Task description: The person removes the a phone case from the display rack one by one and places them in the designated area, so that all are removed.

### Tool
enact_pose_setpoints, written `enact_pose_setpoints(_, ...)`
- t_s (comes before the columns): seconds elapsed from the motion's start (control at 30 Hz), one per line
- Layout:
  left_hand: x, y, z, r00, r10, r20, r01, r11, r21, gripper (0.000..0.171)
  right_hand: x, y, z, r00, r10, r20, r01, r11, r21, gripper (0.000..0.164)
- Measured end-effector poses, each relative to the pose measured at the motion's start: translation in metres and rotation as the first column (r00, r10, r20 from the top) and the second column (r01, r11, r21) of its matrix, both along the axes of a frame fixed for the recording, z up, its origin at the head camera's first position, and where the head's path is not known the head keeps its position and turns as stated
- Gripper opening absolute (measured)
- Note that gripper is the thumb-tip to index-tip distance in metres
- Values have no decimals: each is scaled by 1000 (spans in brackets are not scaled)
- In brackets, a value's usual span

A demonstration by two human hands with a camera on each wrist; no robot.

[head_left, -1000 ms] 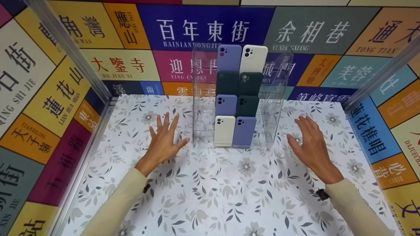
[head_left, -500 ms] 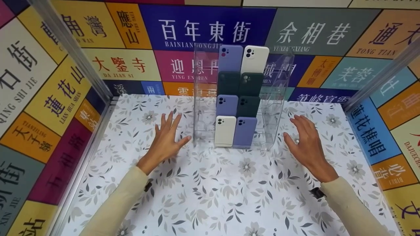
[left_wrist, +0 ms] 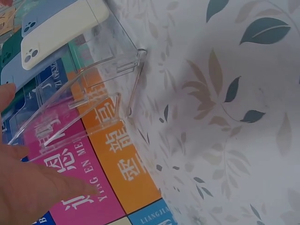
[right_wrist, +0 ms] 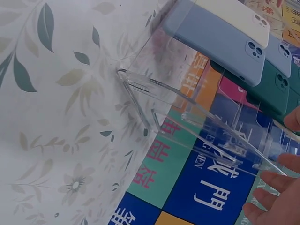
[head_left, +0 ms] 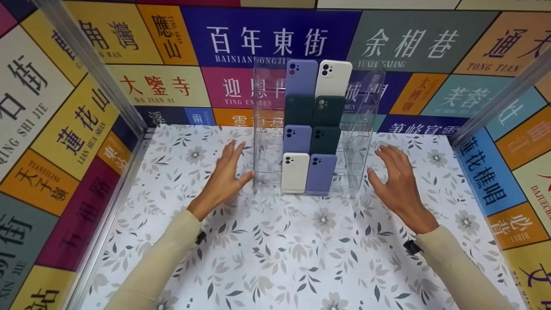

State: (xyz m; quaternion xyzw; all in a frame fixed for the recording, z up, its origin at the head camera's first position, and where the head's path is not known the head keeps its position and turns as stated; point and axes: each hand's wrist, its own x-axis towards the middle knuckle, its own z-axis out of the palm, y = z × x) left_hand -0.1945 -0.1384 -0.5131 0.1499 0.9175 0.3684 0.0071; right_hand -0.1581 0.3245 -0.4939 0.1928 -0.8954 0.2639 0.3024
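A clear acrylic tiered stand (head_left: 353, 159) stands at the back of the table, holding several phone cases in two columns. In its front tier are a white phone case (head_left: 295, 172) and a lavender phone case (head_left: 321, 173). Dark green phone cases (head_left: 326, 140) and more lavender and white ones fill the tiers above. My left hand (head_left: 226, 176) is just left of the stand, fingers extended and thumb toward its side. On the other side, my right hand (head_left: 398, 183) has its fingers loosely bent toward the stand. Both hands hold nothing.
A white cloth with grey leaves and flowers (head_left: 275, 258) covers the table. Walls with coloured Chinese sign panels (head_left: 275, 30) close in the back and both sides. Metal posts (head_left: 99, 73) rise at the corners.
Both hands have moved inward toward the stand from either side. My left hand's fingers have drawn closer together. The stand and phone cases have stayed in place.
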Motion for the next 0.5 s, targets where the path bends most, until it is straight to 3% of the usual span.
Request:
enact_pose_setpoints(0.2, -11, 6, 3, 999, -5, 36, 2, 998, 69, 89, -7, -7, 6, 999, 7, 31, -6, 1000, -17, 48)
enact_pose_setpoints(0.33, -22, 8, 6, 999, -25, 26, 22, 993, 120, 86, -13, -11, 14, 999, 11, 34, -10, 999, -34, 48)
enact_pose_setpoints(0.5, -36, 11, 13, 1000, -5, 17, 1, 977, 212, 80, -23, -19, 28, 997, 4, 78, -1, 999, -40, 50)
